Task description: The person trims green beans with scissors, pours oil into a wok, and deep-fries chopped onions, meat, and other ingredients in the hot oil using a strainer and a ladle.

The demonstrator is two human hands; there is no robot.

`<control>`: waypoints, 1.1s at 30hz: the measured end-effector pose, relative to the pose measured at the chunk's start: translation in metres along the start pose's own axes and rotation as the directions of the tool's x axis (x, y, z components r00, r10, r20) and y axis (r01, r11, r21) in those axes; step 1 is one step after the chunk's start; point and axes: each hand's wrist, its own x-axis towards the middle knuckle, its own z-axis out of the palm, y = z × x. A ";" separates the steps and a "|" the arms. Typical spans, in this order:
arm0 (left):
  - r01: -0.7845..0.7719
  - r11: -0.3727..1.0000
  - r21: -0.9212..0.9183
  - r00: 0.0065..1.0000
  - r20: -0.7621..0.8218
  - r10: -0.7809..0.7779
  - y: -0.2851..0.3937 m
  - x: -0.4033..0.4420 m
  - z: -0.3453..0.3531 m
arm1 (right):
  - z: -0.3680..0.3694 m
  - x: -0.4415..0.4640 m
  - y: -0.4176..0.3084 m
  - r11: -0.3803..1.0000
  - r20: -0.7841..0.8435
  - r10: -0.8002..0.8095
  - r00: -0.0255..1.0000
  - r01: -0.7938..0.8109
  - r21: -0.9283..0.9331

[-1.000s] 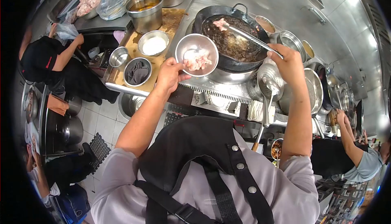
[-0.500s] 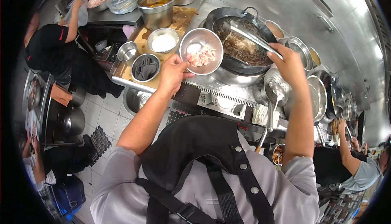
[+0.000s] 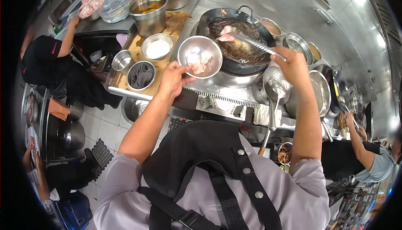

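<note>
Progress: partway, in my judgement. Some meat (image 3: 200,65) lies low in the bowl (image 3: 210,47), on the side nearest the left fingertips; that share is left. A pale lump (image 3: 226,33) shows at the far tips of the tongs (image 3: 257,44), ahead and to the left of the right fingers, over the wok (image 3: 247,69). I cannot tell whether it touches the oil (image 3: 234,52) or whether the tips pinch it. The oil is dark and foaming; I can make out no separate pieces in it, so the amount done is unverified.

Fingers: I have the left hand (image 3: 172,78) gripping the bowl's rim, thumb over the edge, other fingers beneath. The right hand (image 3: 295,66) is wrapped around the near end of the tongs.

Nearby: rag (image 3: 141,76) just left of the left fingers; white stuff (image 3: 158,49) also left of them, farther ahead; strainer (image 3: 274,74) just on the near side of the right fingers, not held.

Difference: half a second earlier the tongs were blurred over the wok and I made out no clear lump at their tips; now one is plain. The heap beside the left fingertips looks smaller, with more bare metal showing. Both grips are unchanged. The whole view shifted, so I log no small position changes.
</note>
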 end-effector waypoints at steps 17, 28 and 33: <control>-0.158 0.986 0.059 0.987 -0.016 0.159 0.011 -0.025 -0.006 | -0.014 0.014 0.001 1.000 -0.035 0.007 0.999 -0.006 0.004; -0.092 0.995 0.029 0.995 0.038 0.091 0.009 -0.006 0.011 | 0.034 -0.021 -0.016 0.977 0.085 -0.185 0.979 0.193 -0.089; 0.020 1.000 -0.019 1.000 0.008 -0.020 -0.012 0.002 -0.002 | -0.004 -0.010 0.036 0.983 -0.083 -0.012 0.996 -0.003 -0.183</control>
